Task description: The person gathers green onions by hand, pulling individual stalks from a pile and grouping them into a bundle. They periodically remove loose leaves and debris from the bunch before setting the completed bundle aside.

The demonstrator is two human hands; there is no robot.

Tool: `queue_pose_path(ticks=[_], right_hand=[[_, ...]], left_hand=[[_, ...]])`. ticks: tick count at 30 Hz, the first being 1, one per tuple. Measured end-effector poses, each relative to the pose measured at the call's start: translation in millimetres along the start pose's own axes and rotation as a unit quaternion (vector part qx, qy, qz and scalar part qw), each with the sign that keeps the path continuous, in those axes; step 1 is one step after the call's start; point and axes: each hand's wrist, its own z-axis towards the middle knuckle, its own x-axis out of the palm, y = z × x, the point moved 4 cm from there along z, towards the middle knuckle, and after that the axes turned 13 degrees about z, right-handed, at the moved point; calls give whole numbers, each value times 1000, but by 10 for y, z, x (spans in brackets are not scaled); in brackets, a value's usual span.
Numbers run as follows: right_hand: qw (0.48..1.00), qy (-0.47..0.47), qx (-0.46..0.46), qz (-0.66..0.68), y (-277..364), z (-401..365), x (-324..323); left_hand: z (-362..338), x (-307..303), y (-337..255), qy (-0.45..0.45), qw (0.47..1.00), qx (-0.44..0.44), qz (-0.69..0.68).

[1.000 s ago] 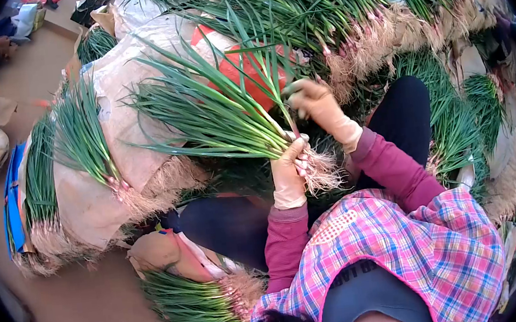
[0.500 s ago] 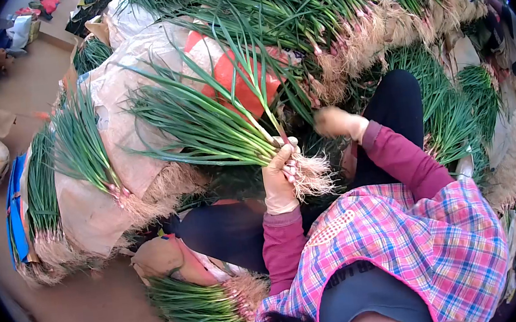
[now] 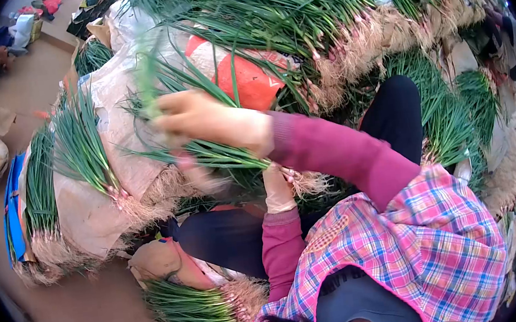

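Observation:
My left hand (image 3: 279,190), gloved, is closed around a bunch of spring onions (image 3: 230,156) near the bulbs, the pale roots hanging to the right. My right hand (image 3: 206,117) reaches across over that bunch, smeared by motion. From its closed fingers blurred green leaves (image 3: 149,72) rise and a pinkish bulb end with roots (image 3: 192,166) hangs below, so it grips a few separate spring onions. The right forearm and hand hide part of the left hand's bunch. A red and white sack (image 3: 248,81) lies just beyond the right wrist.
Spring onions (image 3: 293,13) are heaped along the back, roots toward me. On the pale sacking (image 3: 79,195) at left lies a small bunch (image 3: 88,144). Another bunch (image 3: 198,309) rests by my left knee. More onions (image 3: 444,104) lie at right, beyond my bent knee (image 3: 399,99).
My right hand has swung from the right, across the held bunch, to the left, now with a few spring onions in it. The left hand stays almost in place with its bunch.

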Motion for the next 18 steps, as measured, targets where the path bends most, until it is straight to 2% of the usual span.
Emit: queue_pose_path(ticks=[2, 3, 4, 5, 6, 7, 8, 9, 11, 13, 14, 15, 16, 17, 18], right_hand=[[1000, 13, 4, -4, 84, 134, 124], [971, -8, -123, -203, 200, 35, 48], [888, -30, -243, -389, 296, -118, -15], [869, -111, -250, -413, 386, -363, -327], [864, -221, -207, -402, 438, -651, -804], [839, -314, -312, -316, 265, -827, -1601], [675, -364, -197, -611, 574, -1228, -1822], [601, -486, -104, -625, 414, -1455, -2510], [702, -464, 109, -529, 64, -1711, -3281], [766, -481, 31, -425, 81, -1786, -2869], [728, -455, -25, -512, 121, -1780, -2537], [645, -412, -137, -629, -27, -1829, -2315], [611, -388, -119, -680, -147, -1872, -1951], [625, -314, -139, -701, -331, -1988, -1650], [694, -213, -146, -672, -505, -2106, -1449]], left_hand=[[-54, 60, -167, 11, 1000, 18, -23], [-85, 45, -197, 39, 998, 34, -27], [-132, 80, -301, 67, 996, 51, -31], [-157, 150, -373, 71, 995, 56, -38], [-300, 348, -575, 101, 988, 89, -77], [-370, 465, -711, 130, 977, 122, -117], [-289, 386, -674, 159, 973, 136, -97], [-224, 325, -609, 179, 971, 140, -78], [-178, 390, -559, 180, 974, 99, -96], [-223, 499, -601, 169, 976, 98, -97], [-202, 562, -646, 174, 974, 128, -75], [-226, 568, -665, 173, 972, 153, -53], [-197, 543, -646, 157, 977, 142, -34], [-151, 522, -634, 141, 981, 131, -16], [-143, 510, -653, 154, 982, 110, -2]])
